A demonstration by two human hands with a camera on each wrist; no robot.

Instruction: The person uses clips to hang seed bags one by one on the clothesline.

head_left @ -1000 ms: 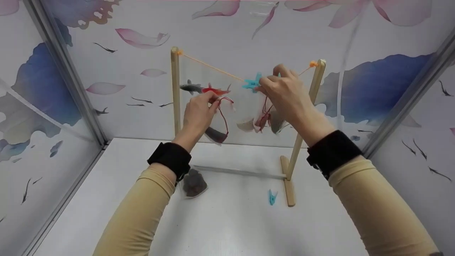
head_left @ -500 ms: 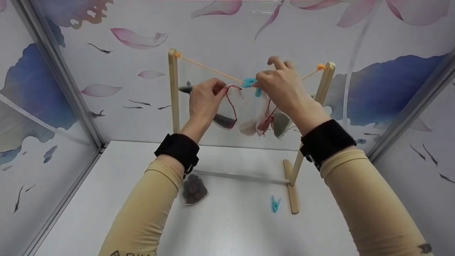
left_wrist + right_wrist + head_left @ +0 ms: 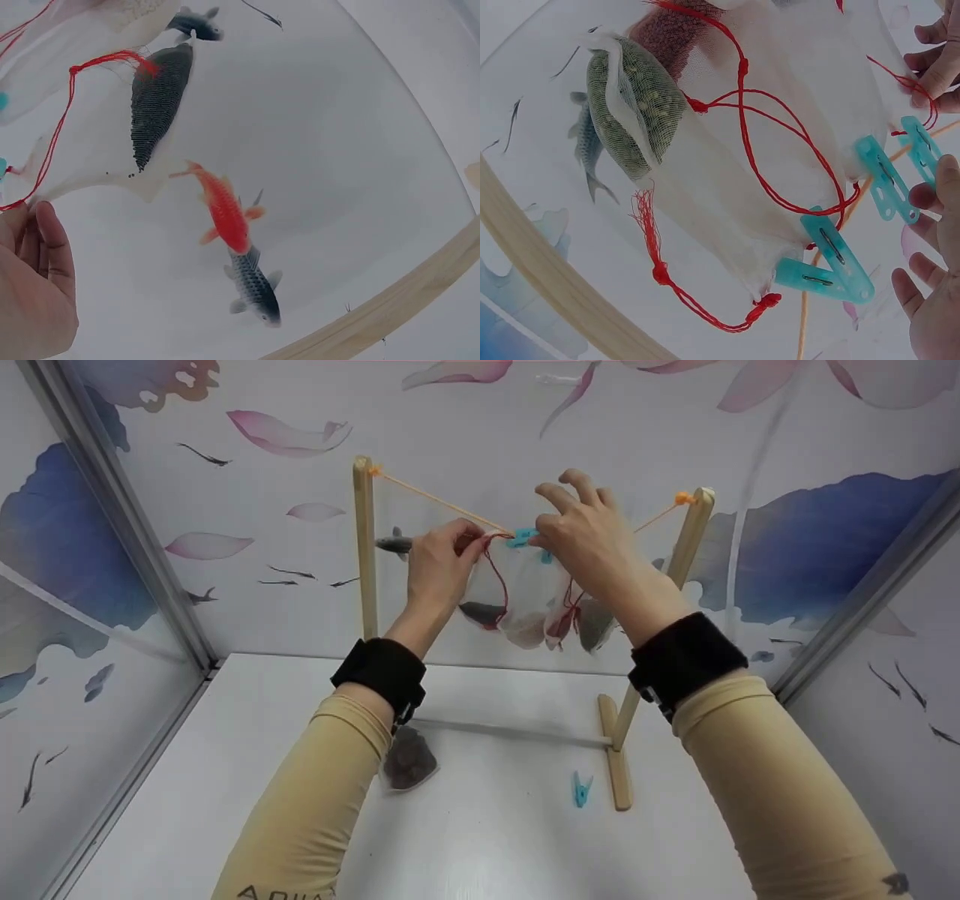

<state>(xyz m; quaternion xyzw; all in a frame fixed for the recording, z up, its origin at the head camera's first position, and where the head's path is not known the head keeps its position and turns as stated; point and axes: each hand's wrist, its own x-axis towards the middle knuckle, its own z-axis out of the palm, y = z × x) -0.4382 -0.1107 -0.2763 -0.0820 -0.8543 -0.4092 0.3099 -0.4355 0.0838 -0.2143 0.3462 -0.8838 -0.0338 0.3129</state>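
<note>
My left hand (image 3: 442, 568) pinches the top of a white mesh drawstring bag (image 3: 161, 97) with dark grains in its bottom and a red cord. The bag's mouth is right at the orange line (image 3: 442, 502), beside a blue clothespin (image 3: 521, 538). My right hand (image 3: 589, 536) pinches that clothespin between thumb and a finger, other fingers raised. In the right wrist view, several more clothespins (image 3: 829, 251) clip other mesh bags to the line: one with green contents (image 3: 649, 112), one reddish brown (image 3: 675, 37), and a pale one (image 3: 525, 630) in the head view.
The line runs between two wooden posts (image 3: 364, 547), sagging in the middle, with a pale rod (image 3: 510, 730) low down. On the white table (image 3: 480, 847) lie a bag of dark round things (image 3: 410, 757) and a loose blue clothespin (image 3: 581, 790), near the right wooden foot (image 3: 619, 772).
My left hand has risen and moved right, bringing the dark-grain bag up to the line beside the clothespin. My right hand has shifted slightly left and stays on the clothespin.
</note>
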